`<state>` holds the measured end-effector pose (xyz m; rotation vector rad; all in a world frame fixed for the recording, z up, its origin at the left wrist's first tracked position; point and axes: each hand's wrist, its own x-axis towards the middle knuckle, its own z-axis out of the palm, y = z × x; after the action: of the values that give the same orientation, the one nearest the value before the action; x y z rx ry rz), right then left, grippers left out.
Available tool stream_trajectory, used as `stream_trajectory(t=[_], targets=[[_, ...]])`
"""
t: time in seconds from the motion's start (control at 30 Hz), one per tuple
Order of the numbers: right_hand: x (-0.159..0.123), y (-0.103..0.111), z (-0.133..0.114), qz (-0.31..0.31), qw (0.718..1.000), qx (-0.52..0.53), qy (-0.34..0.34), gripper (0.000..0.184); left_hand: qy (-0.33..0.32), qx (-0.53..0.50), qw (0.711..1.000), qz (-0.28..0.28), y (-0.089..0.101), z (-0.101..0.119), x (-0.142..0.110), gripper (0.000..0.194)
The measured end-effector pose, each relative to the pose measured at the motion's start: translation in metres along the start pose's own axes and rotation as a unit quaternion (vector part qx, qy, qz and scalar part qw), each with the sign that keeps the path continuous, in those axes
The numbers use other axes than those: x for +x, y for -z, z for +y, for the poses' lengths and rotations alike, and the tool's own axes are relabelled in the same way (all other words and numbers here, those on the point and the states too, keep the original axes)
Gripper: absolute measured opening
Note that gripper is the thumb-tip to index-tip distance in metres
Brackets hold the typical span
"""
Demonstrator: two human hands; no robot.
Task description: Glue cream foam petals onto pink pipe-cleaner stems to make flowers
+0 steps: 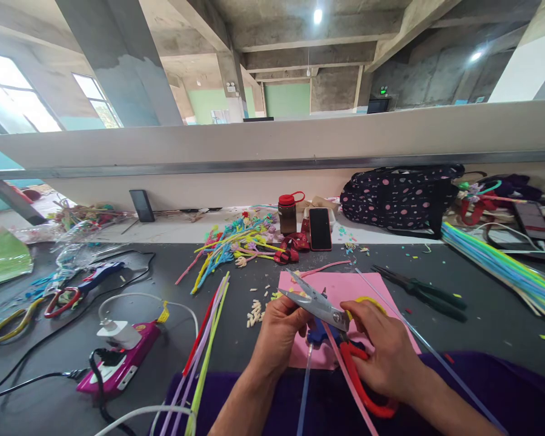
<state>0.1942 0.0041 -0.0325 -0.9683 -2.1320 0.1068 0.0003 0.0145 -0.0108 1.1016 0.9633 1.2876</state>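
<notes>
My right hand (386, 345) grips a pair of scissors (323, 304) with red handles; their blades are parted and point up and left. Just under those blades my left hand (277, 333) is closed in a pinch, its fingertips partly hidden. What it holds I cannot make out. A pink pipe cleaner (350, 381) runs down from beneath the scissors between my hands. Beside it, a pale blue stem (305, 387) leads down from a dark blue piece (318, 333) that is partly covered. Below both hands lies a pink sheet (295, 357).
Green-handled pliers (427, 290) lie to the right, pipe cleaner bundles (499, 266) beyond. White pellets (255, 312) sit left of the sheet. At left are a magenta power strip (127, 357), cables and more scissors (63, 301). A bottle (287, 217), phone (320, 230) and bag (399, 197) stand behind.
</notes>
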Motion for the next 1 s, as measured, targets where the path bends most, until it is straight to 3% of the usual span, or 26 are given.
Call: stream_trajectory(t=[0.57,1.0], targets=[[0.0001,-0.0009,0.0048,0.013,0.999,-0.014,0.029,0.058,0.013,-0.003,1.0,0.008,-0.0003,-0.002,0.0007,0.025],[0.0023,-0.0011,0.0032,0.024,0.999,-0.041,0.024,0.051,0.023,-0.014,1.0,0.003,-0.0021,-0.0006,-0.0003,0.026]])
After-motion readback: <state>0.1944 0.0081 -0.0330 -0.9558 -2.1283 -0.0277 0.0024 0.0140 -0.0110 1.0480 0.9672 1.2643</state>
